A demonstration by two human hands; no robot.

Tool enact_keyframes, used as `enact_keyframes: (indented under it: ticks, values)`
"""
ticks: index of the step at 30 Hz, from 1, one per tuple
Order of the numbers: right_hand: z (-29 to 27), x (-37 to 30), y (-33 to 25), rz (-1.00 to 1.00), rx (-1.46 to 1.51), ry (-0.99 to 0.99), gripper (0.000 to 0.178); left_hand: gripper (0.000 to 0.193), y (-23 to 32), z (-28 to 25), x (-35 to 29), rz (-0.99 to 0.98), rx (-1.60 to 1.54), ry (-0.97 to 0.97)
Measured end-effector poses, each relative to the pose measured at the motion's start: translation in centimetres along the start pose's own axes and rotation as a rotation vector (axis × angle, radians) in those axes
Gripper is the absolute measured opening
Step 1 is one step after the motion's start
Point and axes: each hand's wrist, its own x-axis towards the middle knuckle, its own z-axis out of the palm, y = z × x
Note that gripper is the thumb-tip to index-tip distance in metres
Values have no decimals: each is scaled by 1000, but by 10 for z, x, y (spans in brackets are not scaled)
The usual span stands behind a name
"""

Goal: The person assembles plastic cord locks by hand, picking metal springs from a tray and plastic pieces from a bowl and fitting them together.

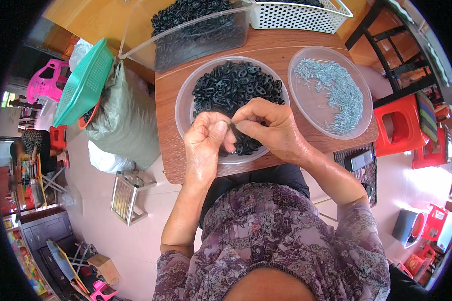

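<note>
Head view: at far L, a teal-green slatted plastic basket (80, 83) is seen tilted on edge by a bulging olive-grey sack (130, 113), prob. b/c little room is offered there for it to be laid flat. A shiny metal stool w/ slatted seat (123, 198) is set on the floor nearby, clear of the legs.

At the far edge of the brown wood-grain table (168, 165), a clear rectangular plastic bin (140, 48) is placed, heaped w/ black pcs, prob. so that bulk is parked out of the hands' way. Nearer, a round translucent plastic tub (184, 100), filled w/ glossy black oval pieces w/ holes (236, 85), is set right under the hands; anything dropped would prob. be caught.

The bare left hand (206, 135) is held over the tub's L side, fingers curled, thumb pressed to index. A small dark item (230, 126), mostly hidden, seems to be gripped where both hands' fingertips meet above the tub; its kind can't be told. By the right hand (273, 128), thumb & index closed in a pinch, that spot is met from the R, prob. b/c something tiny needs steadying from both sides.

Behind, a white perforated plastic basket (296, 22) is stood. At R, a round clear shallow plastic tray (311, 108) is laid beside the tub, thin pale-blue slivers (344, 100) spread in it, prob. for easy picking.
</note>
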Motion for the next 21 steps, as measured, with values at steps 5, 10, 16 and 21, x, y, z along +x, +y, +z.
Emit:
enact_keyframes:
  ticks: [5, 10, 16, 21]
  values:
    - [7, -1, 1, 20, 57, 59, 8, 10, 3, 0, -1, 11, -54, 20]
    - [13, -4, -1, 31, 103, 113, 8, 10, 3, -3, -3, -59, -160, -7]
    - [12, -5, 3, -96, -2, 152, 8, 13, 4, -1, -4, -74, -175, 34]
    - [14, -7, 2, -152, -101, 158, 11, 15, 1, 2, -5, -68, -207, 90]
